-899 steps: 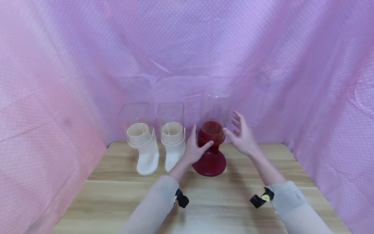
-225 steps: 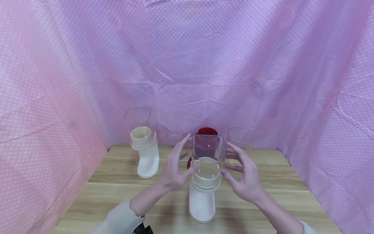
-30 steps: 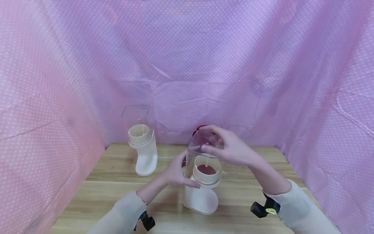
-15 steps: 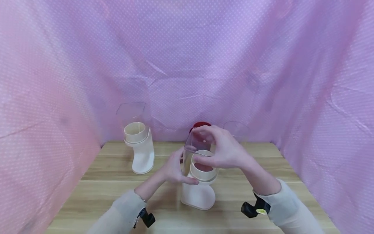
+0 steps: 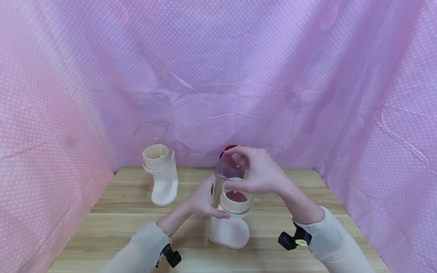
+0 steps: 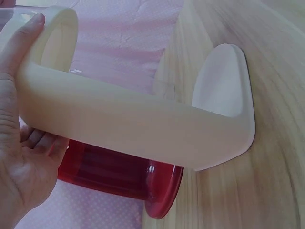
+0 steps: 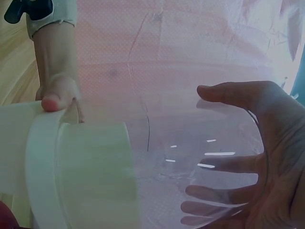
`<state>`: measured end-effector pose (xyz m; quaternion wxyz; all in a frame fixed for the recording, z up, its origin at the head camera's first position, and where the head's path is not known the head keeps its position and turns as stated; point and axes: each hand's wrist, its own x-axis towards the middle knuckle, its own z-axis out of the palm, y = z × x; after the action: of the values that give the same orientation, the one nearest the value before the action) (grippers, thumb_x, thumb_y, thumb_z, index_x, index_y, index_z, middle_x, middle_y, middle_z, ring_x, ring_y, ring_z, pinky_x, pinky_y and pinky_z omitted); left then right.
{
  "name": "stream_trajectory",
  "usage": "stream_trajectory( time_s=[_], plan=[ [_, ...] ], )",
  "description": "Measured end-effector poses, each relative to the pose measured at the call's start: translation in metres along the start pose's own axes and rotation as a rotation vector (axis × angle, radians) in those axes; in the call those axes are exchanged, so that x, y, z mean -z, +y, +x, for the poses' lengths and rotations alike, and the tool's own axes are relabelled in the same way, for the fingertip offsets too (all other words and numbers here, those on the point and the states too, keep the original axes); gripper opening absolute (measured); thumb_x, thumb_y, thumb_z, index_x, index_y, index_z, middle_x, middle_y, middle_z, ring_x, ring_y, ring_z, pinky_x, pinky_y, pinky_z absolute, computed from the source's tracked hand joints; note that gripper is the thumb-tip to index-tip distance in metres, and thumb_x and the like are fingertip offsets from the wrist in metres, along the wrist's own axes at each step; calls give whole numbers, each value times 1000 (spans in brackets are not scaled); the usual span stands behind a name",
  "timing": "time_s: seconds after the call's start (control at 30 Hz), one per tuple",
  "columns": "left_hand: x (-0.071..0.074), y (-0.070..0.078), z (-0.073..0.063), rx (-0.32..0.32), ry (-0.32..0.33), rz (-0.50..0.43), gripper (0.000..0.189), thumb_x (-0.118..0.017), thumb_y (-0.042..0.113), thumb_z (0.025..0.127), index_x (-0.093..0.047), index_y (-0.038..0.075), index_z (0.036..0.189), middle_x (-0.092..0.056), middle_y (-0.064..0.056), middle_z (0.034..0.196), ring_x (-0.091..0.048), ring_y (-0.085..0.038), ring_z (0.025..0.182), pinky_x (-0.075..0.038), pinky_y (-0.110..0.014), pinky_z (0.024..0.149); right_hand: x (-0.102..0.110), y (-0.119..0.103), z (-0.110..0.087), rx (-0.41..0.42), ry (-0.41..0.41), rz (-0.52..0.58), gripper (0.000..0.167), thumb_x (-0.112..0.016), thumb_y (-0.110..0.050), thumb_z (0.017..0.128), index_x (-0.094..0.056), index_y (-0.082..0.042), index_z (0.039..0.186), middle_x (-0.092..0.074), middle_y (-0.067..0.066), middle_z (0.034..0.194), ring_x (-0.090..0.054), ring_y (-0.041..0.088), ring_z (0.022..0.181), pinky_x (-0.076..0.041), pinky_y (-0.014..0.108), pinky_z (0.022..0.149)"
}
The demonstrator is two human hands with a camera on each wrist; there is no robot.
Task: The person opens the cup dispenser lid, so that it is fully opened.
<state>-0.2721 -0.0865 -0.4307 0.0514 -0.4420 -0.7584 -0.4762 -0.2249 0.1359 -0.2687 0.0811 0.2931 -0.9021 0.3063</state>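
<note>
A cream-white stand (image 5: 230, 231) with a round collar stands at the front middle of the table. A clear, squarish container (image 7: 162, 181) sits over the cream ring (image 5: 235, 207) in that collar. My left hand (image 5: 202, 199) grips the collar's left side; its thumb lies on the rim in the left wrist view, the fingers behind the column. My right hand (image 5: 261, 170) holds the container near its top edge, thumb on one side and fingers on the other in the right wrist view. A reddish round area shows inside the ring.
Behind the held stand is a red stand (image 6: 114, 171), partly hidden. A clear cylinder (image 5: 277, 151), hard to make out, stands to its right. At the back left, a matching cream-white stand (image 5: 165, 185) bears its own clear container (image 5: 151, 132). Pink dotted cloth (image 5: 218, 57) surrounds the wooden table.
Since the oldest frame, the red stand's cylinder has come off and one white stand has moved to the front. Both hands have since taken hold there, turning it slightly; little differs in the last half second.
</note>
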Motion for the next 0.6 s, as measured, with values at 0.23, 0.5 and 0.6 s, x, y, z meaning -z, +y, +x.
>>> stream_trajectory(
  time_s=[0.23, 0.5, 0.6],
  plan=[
    [-2, 3, -1, 5, 0, 16, 98, -101, 36, 62, -52, 17, 144, -67, 0, 133, -66, -14, 121, -58, -34, 105, 2, 11, 1, 36, 31, 31, 73, -100, -43, 66, -72, -24, 131, -79, -4, 113, -74, 14, 96, -62, 40, 87],
    [-3, 9, 0, 48, 19, 60, 97, -102, 38, 59, -55, 16, 141, -69, 1, 130, -66, -14, 120, -58, -39, 105, 5, 8, -2, 21, 27, 46, 72, -100, -43, 66, -72, -25, 130, -79, -5, 112, -74, 12, 95, -63, 39, 87],
    [-4, 9, 0, 47, 21, 80, 99, -102, 39, 58, -54, 17, 143, -68, 2, 132, -65, -14, 121, -57, -38, 106, 5, 7, -3, 28, 31, 49, 72, -100, -43, 65, -73, -25, 129, -79, -7, 110, -75, 12, 95, -63, 41, 87]
  ],
)
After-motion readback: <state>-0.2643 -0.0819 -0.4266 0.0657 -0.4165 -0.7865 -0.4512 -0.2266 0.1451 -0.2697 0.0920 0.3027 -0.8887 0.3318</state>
